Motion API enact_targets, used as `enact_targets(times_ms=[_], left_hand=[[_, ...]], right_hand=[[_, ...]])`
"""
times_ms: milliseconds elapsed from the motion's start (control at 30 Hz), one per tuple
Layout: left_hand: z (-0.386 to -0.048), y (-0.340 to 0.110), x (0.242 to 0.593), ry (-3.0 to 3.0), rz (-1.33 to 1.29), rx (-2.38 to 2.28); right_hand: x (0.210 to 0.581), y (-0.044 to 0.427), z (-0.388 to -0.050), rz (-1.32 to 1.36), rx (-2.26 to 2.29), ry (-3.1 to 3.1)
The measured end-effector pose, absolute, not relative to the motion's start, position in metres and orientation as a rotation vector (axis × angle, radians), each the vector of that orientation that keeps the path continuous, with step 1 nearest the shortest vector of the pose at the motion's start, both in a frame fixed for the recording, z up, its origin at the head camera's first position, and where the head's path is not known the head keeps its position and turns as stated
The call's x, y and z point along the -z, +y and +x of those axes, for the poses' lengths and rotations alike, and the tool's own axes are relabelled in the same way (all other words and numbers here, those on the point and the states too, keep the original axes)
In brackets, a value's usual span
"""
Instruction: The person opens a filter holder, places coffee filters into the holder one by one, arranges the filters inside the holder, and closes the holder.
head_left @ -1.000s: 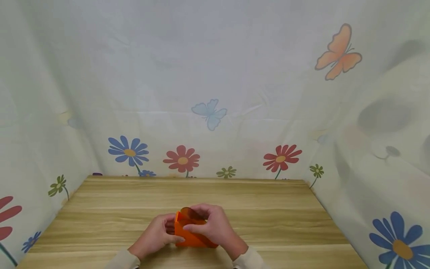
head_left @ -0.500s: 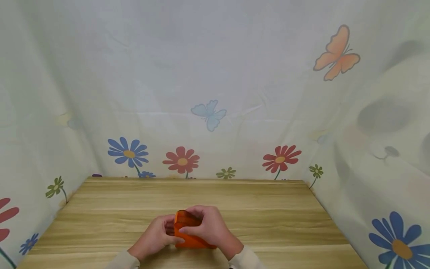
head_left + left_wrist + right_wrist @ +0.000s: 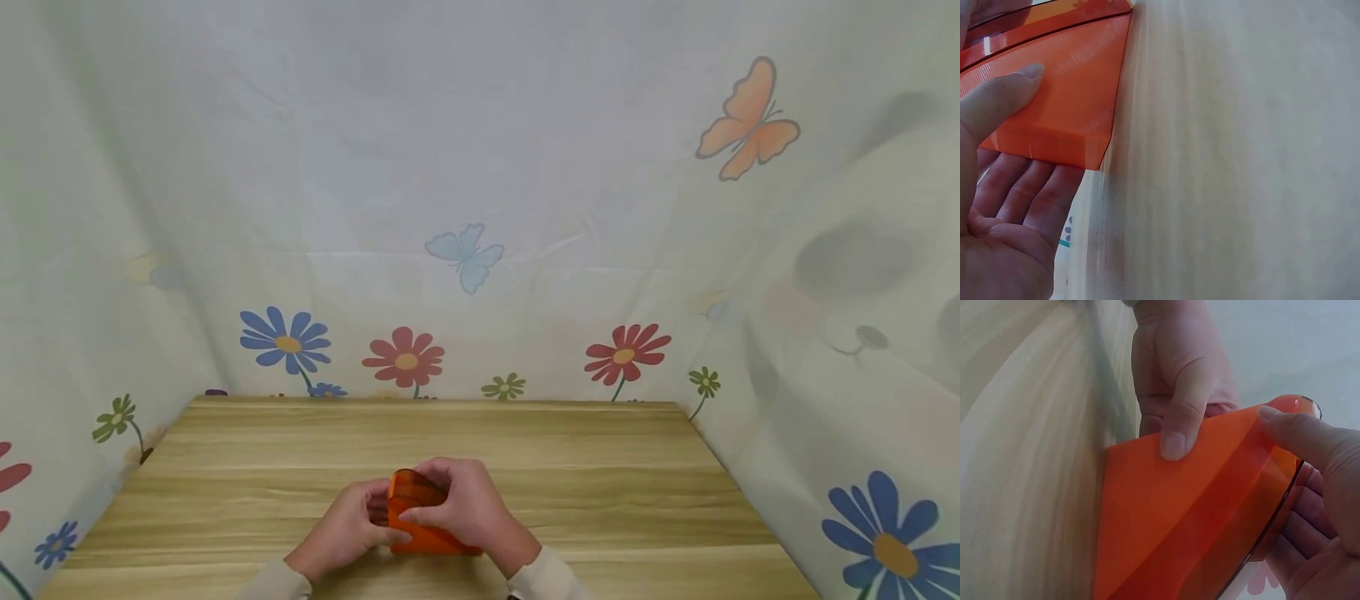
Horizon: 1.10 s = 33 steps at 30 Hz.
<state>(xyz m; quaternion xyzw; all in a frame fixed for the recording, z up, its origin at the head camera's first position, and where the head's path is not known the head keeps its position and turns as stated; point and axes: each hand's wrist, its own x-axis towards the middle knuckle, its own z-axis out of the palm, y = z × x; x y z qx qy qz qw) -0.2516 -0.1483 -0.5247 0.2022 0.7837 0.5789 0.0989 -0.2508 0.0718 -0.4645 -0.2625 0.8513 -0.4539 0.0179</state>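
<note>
Standing on its edge on the wooden table is an orange plastic case [image 3: 431,540] with slanted sides and a see-through, darker orange lid [image 3: 407,482]. My left hand [image 3: 347,527] grips its left end, thumb on the near face and fingers behind. In the left wrist view that thumb [image 3: 1007,97] lies flat on the ribbed orange face. My right hand [image 3: 474,504] holds the top around the lid. In the right wrist view its thumb [image 3: 1300,434] presses near the lid's corner, the other fingers behind the see-through part. The lid lies down against the body.
The wooden table [image 3: 600,483] extends around both hands. A pale curtain [image 3: 337,167] printed with flowers and butterflies hangs behind it and along both sides.
The lid, which stood up above the case a second ago, has come down against the body. My right hand moved slightly left with it. The left hand has kept its grip.
</note>
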Motion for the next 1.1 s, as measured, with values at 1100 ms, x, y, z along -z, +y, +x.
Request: enact_targets(times_ms=[1100], left_hand=[[-0.2506, -0.1468, 0.5217, 2.311, 0.606, -1.703]], right_hand=[[0.4680, 0.0720, -0.2523, -0.847, 1.355, 2.675]])
